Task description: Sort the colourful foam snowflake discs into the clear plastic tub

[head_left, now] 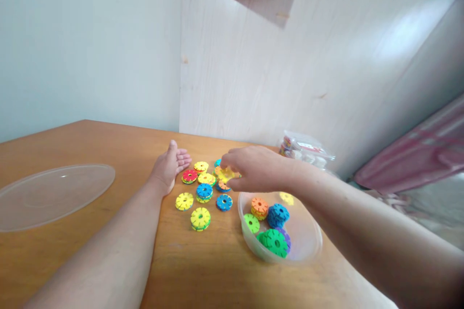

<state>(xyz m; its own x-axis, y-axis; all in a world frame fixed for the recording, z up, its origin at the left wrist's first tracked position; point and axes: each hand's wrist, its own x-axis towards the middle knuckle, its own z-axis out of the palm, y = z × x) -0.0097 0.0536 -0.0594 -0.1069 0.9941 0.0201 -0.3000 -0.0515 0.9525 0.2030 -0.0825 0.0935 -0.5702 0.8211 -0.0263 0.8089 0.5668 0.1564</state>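
My left hand (170, 166) rests on its edge on the table, fingers stretched out and holding nothing, just left of the slotted plastic discs. A red disc (189, 176) lies closest to its palm. My right hand (252, 168) reaches over the far side of the discs, its thumb and fingers around a yellow disc (227, 175), slightly blurred. Small stacks lie between the hands and nearer me, topped by a blue disc (204, 190) and a yellow-topped stack (200, 218). Under my right forearm stands a clear plastic bowl (308, 244) with stacked green discs (273, 243), blue discs (278, 215) and orange discs (259, 206).
A clear oval lid (54, 195) lies on the wooden table (195, 270) at the left. Behind my right forearm is a clear plastic box (308, 148) with small items. The wall (246, 67) borders the table's far edge; a pink curtain (416, 149) hangs at the right.
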